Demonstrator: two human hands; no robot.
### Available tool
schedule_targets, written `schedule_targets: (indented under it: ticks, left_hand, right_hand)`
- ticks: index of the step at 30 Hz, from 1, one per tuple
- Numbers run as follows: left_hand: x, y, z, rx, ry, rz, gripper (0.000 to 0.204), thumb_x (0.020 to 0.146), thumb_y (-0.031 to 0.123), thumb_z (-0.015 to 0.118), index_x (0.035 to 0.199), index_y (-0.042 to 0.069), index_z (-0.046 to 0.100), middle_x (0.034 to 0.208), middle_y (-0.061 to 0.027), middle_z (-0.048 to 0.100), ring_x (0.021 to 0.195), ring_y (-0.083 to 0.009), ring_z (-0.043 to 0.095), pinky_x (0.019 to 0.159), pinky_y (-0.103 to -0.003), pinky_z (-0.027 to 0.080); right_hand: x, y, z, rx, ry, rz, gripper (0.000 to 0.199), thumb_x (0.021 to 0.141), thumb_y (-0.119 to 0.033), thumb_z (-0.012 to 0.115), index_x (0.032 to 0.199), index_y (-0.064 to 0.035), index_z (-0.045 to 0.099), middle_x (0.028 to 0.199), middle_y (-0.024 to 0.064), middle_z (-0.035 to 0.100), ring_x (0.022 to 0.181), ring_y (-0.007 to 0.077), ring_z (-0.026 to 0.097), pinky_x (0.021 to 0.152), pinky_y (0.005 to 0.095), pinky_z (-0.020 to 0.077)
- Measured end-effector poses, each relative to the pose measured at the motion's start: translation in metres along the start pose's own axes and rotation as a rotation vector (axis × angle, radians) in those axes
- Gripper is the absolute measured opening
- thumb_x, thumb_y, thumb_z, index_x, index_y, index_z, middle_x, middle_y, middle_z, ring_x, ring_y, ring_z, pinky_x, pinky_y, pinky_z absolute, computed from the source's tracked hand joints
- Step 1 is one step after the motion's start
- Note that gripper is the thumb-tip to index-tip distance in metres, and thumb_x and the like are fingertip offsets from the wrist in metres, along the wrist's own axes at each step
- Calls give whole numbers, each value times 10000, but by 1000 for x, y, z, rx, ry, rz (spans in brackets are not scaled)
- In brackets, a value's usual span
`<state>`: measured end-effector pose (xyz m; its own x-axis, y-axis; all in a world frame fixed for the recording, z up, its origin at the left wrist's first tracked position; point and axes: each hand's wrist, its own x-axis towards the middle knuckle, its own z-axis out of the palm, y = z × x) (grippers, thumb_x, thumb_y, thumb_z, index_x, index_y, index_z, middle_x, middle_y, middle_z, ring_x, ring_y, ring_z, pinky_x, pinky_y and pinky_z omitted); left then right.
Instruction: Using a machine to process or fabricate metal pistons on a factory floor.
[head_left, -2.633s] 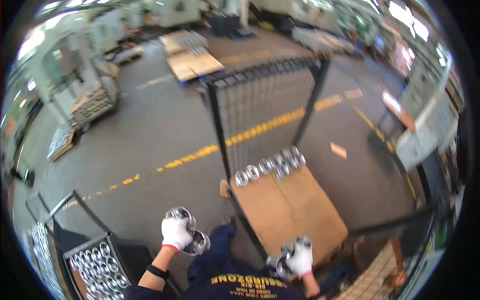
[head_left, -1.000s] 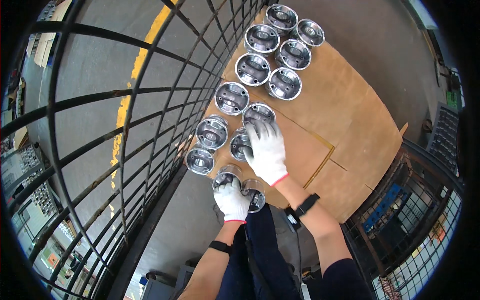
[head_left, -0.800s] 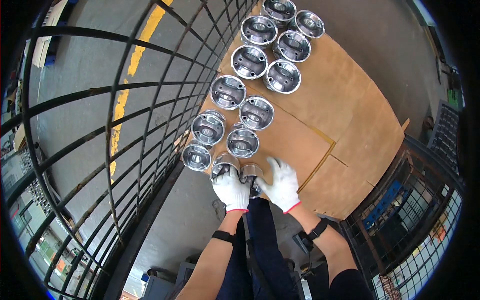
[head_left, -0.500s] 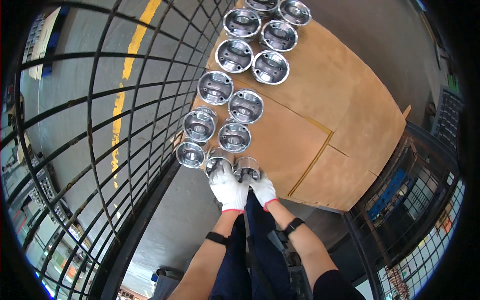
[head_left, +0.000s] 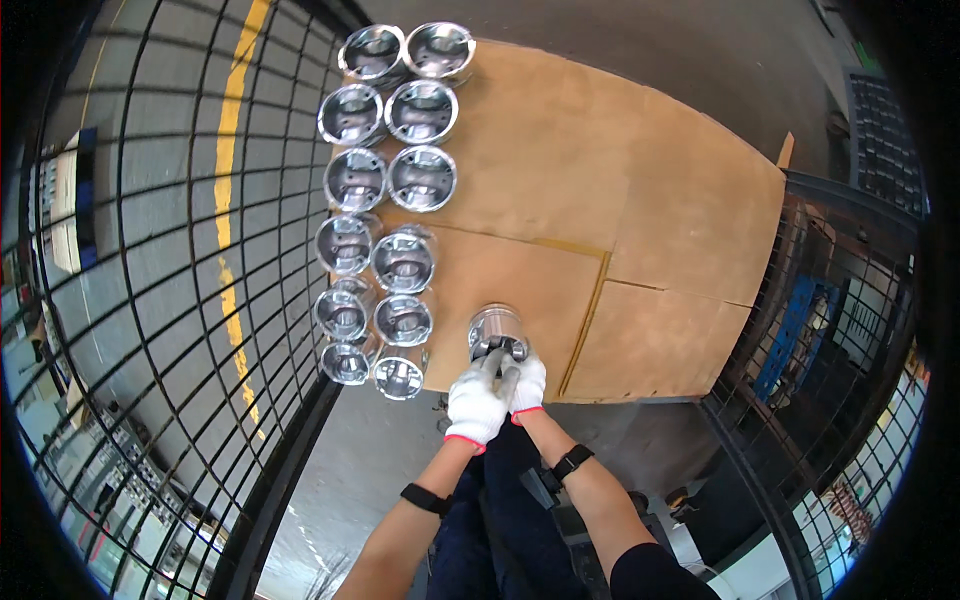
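A shiny metal piston (head_left: 497, 330) is at the front part of the brown cardboard sheet (head_left: 660, 345), its hollow open end toward me. My right hand (head_left: 528, 384), in a white knit glove, grips its near right side. My left hand (head_left: 474, 402), gloved alike, has its fingers closed at the piston's hollow end, beside the right hand; the fingertips are partly hidden. To the left, several more pistons stand in two columns, the nearest one (head_left: 399, 375) close to the sheet's front edge.
A black wire mesh wall (head_left: 200, 290) runs along the left side. Another mesh panel (head_left: 850, 330) is at the right, with a blue perforated part (head_left: 790, 335) behind it. Overlapping cardboard edges make a raised seam (head_left: 585, 325) on the sheet.
My left hand has left the front piston of the second column and joined my right hand at the other piston. That piston now stands farther right from the columns. The view has shifted.
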<state>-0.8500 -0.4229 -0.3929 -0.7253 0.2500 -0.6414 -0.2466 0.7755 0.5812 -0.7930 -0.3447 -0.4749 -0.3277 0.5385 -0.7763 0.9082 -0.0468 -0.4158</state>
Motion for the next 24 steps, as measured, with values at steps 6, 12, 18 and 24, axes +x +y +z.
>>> schedule_targets:
  ticks: [6,12,18,24]
  left_hand:
    - [58,66,48,276,9,218,383,886,392,592,1131,100,627,1047,-202,657,872,-381,653,751,-488,514]
    - [82,52,23,363,-196,-87,435,846,417,658,1086,56,635,1001,-219,680,950,-384,649,807,-466,510]
    - [93,58,14,108,-188,-226,427,823,318,707,1122,18,653,1064,-217,679,996,-357,643,870,-390,491]
    - [130,116,-47,322,-104,304,311,823,238,697,1103,106,664,957,-177,684,892,-357,654,778,-429,518]
  right_hand:
    - [101,78,-50,185,-220,-36,503,967,-417,479,1289,-33,526,1276,200,591,1165,252,582,933,341,474]
    - [63,-48,-129,-205,-304,-142,603,848,-444,630,1294,-49,532,1192,205,637,1139,351,591,942,412,474]
    - [114,-28,-106,-320,-74,7,568,751,-363,763,1156,-30,545,1097,210,639,1050,352,611,877,418,510]
    - [116,-18,-82,-422,78,33,577,715,-299,812,1105,-24,488,1105,240,569,1017,389,601,863,444,517]
